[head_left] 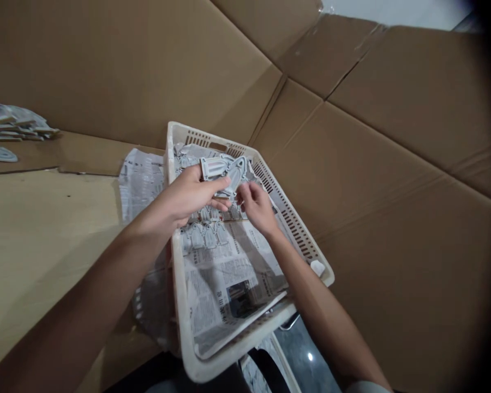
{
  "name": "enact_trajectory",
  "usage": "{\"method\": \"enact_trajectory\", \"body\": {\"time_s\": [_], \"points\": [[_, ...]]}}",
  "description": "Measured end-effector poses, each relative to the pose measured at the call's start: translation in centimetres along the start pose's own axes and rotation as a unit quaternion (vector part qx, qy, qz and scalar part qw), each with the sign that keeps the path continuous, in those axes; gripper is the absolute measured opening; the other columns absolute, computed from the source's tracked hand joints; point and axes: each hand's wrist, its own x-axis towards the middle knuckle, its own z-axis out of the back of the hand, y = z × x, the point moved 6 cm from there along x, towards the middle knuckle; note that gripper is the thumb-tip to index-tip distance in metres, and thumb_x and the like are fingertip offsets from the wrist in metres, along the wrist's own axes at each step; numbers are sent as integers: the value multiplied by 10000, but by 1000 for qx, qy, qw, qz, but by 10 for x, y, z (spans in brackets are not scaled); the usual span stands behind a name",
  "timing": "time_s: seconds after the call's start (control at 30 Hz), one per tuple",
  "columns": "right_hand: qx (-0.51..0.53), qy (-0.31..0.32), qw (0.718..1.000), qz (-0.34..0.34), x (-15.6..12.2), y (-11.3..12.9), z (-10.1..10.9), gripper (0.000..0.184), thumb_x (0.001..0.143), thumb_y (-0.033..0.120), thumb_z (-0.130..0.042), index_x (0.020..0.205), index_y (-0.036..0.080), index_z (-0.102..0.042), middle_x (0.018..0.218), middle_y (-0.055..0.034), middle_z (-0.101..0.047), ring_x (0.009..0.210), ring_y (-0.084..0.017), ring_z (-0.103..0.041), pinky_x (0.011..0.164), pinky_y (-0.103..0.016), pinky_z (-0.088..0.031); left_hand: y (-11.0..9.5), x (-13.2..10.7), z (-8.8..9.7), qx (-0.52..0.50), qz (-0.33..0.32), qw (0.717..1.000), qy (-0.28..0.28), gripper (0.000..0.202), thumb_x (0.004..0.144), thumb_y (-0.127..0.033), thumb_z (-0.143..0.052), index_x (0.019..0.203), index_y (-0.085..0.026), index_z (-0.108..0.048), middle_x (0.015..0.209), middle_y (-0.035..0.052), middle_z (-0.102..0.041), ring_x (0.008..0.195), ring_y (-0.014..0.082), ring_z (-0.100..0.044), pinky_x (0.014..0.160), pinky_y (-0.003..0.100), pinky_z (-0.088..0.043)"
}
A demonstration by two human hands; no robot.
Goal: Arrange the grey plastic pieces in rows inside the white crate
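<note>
A white plastic basket point(180, 284) lined with newspaper point(225, 273) sits in front of me. My left hand point(190, 194) grips a flat grey plastic part point(225, 169) above the basket's far half, thumb on top. My right hand point(256, 206) is closed in a pinch at the part's lower right edge. More grey parts point(204, 236) lie in a row on the newspaper just below my hands, and others are piled in the far corner.
Brown cardboard sheets point(384, 180) surround the basket on all sides. A stack of similar grey parts point(12, 126) lies at the far left on the cardboard. Newspaper point(141, 180) spills out over the basket's left rim. Dark floor shows below the basket.
</note>
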Motion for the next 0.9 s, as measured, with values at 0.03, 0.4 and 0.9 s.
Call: {"method": "enact_trajectory", "body": {"time_s": [0.03, 0.4, 0.9], "points": [[59, -24, 998, 22, 0, 9, 6, 449, 1096, 583, -402, 909, 215, -576, 811, -15, -614, 680, -132, -551, 618, -255, -453, 4, 1, -2, 1, 3, 1000, 5, 161, 939, -219, -724, 1078, -137, -731, 1019, 107, -777, 711, 190, -753, 727, 365, -674], [83, -9, 997, 0, -2, 14, 24, 365, 981, 531, -641, 816, 220, -545, 734, 24, -533, 610, -121, -495, 572, -257, -440, 19, 6, -11, 3, 12, 1000, 3, 183, 975, -283, -692, 1107, -165, -738, 1080, 94, -776, 676, 170, -744, 689, 329, -673], [-394, 264, 838, -269, -26, -66, -27, 132, 894, 214, -771, 881, 84, -750, 809, -151, -759, 838, -272, -736, 698, -288, -502, 2, 5, 4, 16, -7, 998, -66, 105, 975, -206, -674, 1043, -130, -701, 1114, 117, -728, 673, 162, -736, 670, 321, -670]]}}
